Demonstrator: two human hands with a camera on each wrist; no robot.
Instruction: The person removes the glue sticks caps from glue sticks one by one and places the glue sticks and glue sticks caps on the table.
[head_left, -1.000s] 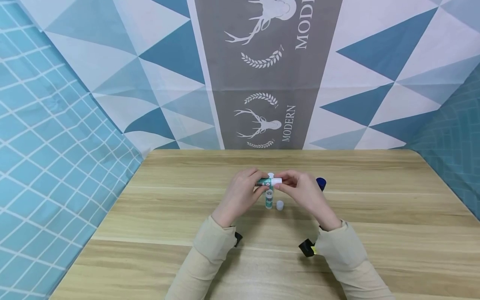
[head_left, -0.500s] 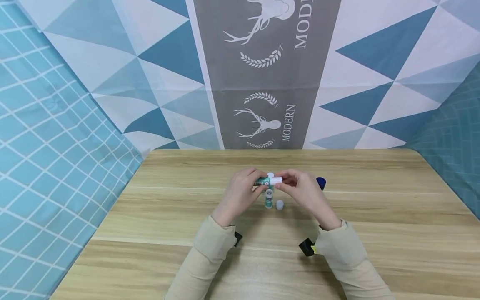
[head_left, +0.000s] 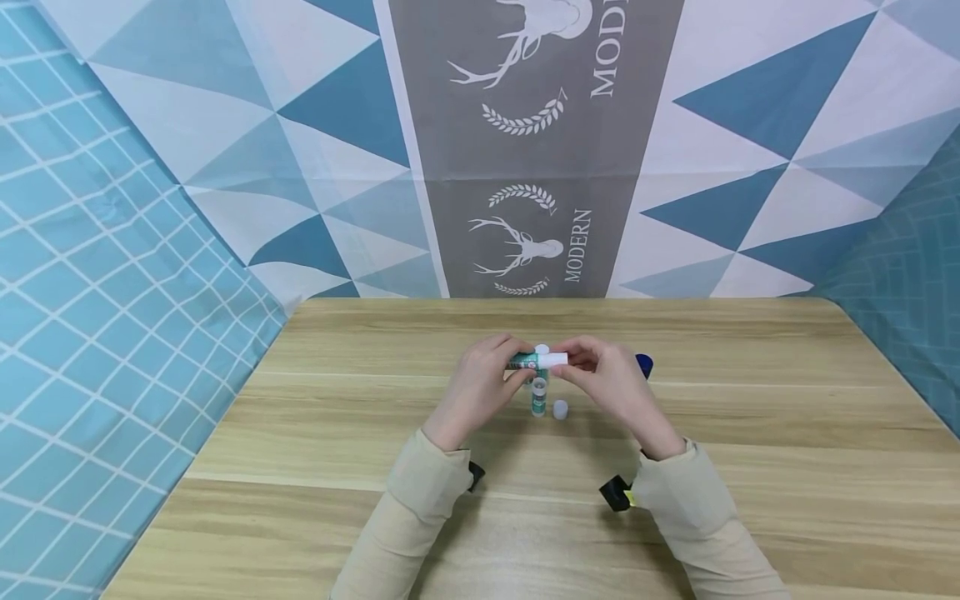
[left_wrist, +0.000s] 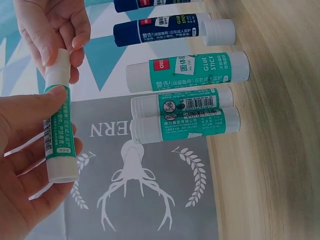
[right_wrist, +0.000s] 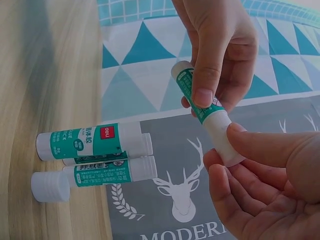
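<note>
Between both hands, a green-and-white glue stick (left_wrist: 61, 125) is held roughly level above the table in the head view. My left hand (head_left: 483, 379) grips its green barrel, thumb across the label. At the other end, my right hand (head_left: 603, 375) pinches the white cap (right_wrist: 223, 140) between thumb and fingers. A small uncapped glue stick (head_left: 538, 402) stands upright just in front of the hands, beside a loose white cap (head_left: 560, 409). In the left wrist view, a larger green glue stick (left_wrist: 190, 72) stands near it.
Two navy glue sticks (left_wrist: 155, 30) stand further along in the left wrist view; the head view shows one's dark blue top (head_left: 644, 365) behind my right hand. The wooden table (head_left: 315, 433) meets a patterned cloth backdrop (head_left: 525, 167) at its far edge.
The held glue stick's white end has shifted slightly right, and more white shows between the hands. Both hands keep nearly the same place; the things on the table have not moved.
</note>
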